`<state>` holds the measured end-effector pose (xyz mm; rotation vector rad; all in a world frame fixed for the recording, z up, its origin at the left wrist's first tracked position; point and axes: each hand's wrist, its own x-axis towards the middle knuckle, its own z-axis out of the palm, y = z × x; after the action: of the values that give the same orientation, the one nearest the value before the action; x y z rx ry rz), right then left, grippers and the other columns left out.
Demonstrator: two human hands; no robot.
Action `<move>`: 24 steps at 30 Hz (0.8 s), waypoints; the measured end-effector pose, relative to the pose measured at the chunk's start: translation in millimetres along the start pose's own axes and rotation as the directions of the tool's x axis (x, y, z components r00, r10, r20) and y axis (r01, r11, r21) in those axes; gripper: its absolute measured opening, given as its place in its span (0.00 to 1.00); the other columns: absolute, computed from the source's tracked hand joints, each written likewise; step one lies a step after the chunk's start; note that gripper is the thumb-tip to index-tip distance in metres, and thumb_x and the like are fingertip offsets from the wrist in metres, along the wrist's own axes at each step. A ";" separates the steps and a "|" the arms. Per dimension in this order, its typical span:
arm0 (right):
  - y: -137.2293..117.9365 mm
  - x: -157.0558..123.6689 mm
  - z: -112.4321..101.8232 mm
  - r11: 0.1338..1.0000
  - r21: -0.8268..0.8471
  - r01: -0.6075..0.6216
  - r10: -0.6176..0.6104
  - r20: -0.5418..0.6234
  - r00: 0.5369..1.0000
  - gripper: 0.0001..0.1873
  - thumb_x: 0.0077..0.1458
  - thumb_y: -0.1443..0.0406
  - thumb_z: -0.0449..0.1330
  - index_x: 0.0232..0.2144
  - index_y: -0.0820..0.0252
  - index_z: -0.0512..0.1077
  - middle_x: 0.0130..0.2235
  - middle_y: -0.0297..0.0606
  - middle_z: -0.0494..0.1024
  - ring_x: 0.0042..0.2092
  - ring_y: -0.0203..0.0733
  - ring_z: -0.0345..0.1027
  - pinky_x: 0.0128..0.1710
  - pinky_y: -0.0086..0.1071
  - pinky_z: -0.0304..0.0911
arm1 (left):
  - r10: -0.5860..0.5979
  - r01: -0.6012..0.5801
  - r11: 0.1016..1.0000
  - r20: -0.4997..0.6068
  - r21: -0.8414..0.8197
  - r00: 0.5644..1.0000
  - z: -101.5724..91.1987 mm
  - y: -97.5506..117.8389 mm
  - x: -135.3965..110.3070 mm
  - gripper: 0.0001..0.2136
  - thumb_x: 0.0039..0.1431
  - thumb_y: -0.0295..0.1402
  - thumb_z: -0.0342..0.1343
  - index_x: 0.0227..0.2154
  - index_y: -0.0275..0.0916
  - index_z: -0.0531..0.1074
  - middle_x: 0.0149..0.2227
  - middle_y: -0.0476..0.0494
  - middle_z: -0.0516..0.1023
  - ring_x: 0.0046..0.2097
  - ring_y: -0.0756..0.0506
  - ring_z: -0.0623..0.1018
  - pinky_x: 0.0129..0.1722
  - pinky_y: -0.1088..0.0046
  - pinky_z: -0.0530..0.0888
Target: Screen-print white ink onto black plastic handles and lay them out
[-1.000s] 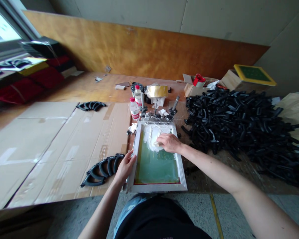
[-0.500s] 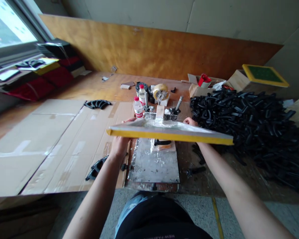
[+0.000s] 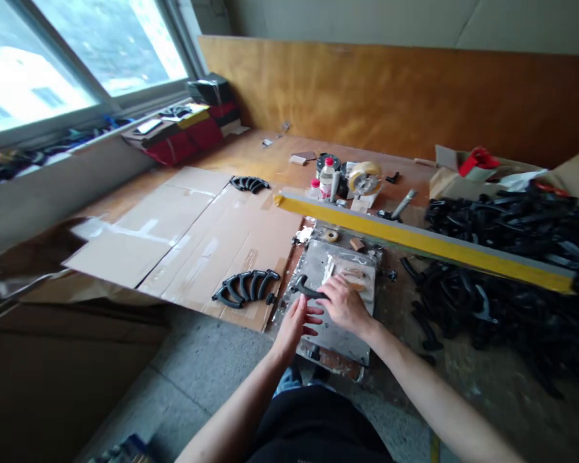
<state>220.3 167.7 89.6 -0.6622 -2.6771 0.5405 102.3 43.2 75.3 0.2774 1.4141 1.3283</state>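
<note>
My right hand [image 3: 346, 303] pinches one end of a black curved plastic handle [image 3: 305, 287] above the grey metal plate [image 3: 340, 341]. Just below the handle, my left hand [image 3: 296, 325] has its fingers spread; I cannot tell whether its thumb touches the part. Partly behind my right hand, a pale block [image 3: 359, 273] sits on the plate. A yellow-edged frame [image 3: 415, 238] is raised over the back of the plate, with neither hand on it. To the left, several similar handles [image 3: 248, 287] lie side by side on flattened cardboard [image 3: 174, 225].
A large heap of black handles [image 3: 502, 308] covers the right side. Behind the frame stand bottles [image 3: 327, 177] and a tape roll [image 3: 365, 179]. Another row of handles [image 3: 249, 184] lies at the cardboard's far edge. A cardboard box [image 3: 446, 175] stands at the back right.
Both hands have let go of the frame, which stays raised. My right hand now has a handle over the plate, with my left hand beside it. The view has swung left.
</note>
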 end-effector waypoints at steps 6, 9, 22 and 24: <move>-71.7 39.0 73.4 0.975 0.086 0.206 -0.217 0.151 0.965 0.13 0.61 0.58 0.58 0.45 0.57 0.73 0.42 0.40 0.75 0.48 0.45 0.62 0.49 0.37 0.58 | 0.082 -0.085 0.996 -0.465 0.013 0.881 -106.4 -22.1 -2.0 0.28 0.47 0.62 0.52 0.27 0.36 0.68 0.25 0.46 0.74 0.24 0.51 0.72 0.22 0.77 0.67; -82.9 75.4 110.9 0.983 0.068 0.172 -0.183 0.225 0.957 0.14 0.61 0.58 0.59 0.47 0.56 0.73 0.42 0.40 0.76 0.49 0.45 0.62 0.49 0.37 0.57 | 0.069 0.055 0.982 -0.614 0.181 0.786 -176.2 -31.2 6.6 0.32 0.49 0.65 0.42 0.26 0.36 0.68 0.27 0.41 0.76 0.24 0.50 0.72 0.22 0.74 0.68; -122.9 161.3 195.3 0.982 -0.187 0.015 0.069 0.434 0.898 0.22 0.61 0.56 0.56 0.51 0.64 0.71 0.44 0.50 0.77 0.51 0.52 0.61 0.50 0.41 0.55 | 0.078 0.372 0.703 -0.585 0.607 0.807 -288.0 7.1 66.6 0.23 0.63 0.47 0.38 0.19 0.42 0.67 0.20 0.41 0.75 0.33 0.38 0.78 0.38 0.63 0.69; -124.4 171.0 202.4 0.983 -0.183 -0.012 0.089 0.420 0.903 0.25 0.60 0.56 0.57 0.56 0.62 0.67 0.46 0.49 0.76 0.51 0.52 0.61 0.49 0.41 0.56 | 0.133 0.384 0.658 -0.601 0.648 0.788 -302.5 26.8 82.1 0.20 0.63 0.45 0.40 0.23 0.41 0.69 0.24 0.40 0.77 0.36 0.38 0.79 0.38 0.63 0.69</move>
<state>-50.0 94.4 4.6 -0.7353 -3.1581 0.5139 -181.5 -49.1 -24.0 0.2803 2.4838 0.6240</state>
